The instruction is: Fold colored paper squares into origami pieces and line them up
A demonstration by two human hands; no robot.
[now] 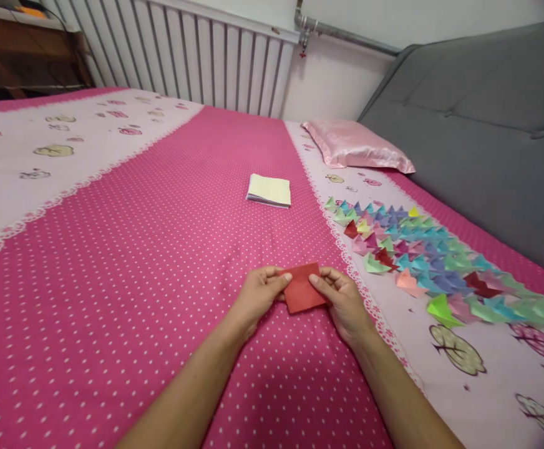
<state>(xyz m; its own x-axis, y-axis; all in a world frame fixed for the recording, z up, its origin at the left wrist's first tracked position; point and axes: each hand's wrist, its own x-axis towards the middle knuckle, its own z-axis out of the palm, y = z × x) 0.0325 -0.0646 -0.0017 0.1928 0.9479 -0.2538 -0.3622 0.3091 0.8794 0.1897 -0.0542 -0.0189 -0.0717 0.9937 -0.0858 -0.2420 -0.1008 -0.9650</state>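
Note:
A small red paper square (pixel 304 292) is held between my two hands, above the pink dotted bedspread. My left hand (pixel 263 292) pinches its left edge, thumb on top and fingers beneath. On the opposite edge, my right hand (pixel 341 298) grips it in the same way, closed. Beyond the hands lies a stack of square paper (pixel 269 189) with a pale yellow sheet on top. To the right, rows of several folded paper boats (pixel 433 249) in many colours stand on the bedspread.
The bedspread (pixel 150 268) stretches under everything. A pink satin pillow (pixel 354 144) rests near the grey padded headboard (pixel 478 106) at the right. A white radiator (pixel 197 56) and a pipe (pixel 347 36) run along the wall. Wooden furniture (pixel 29 53) stands at the far left.

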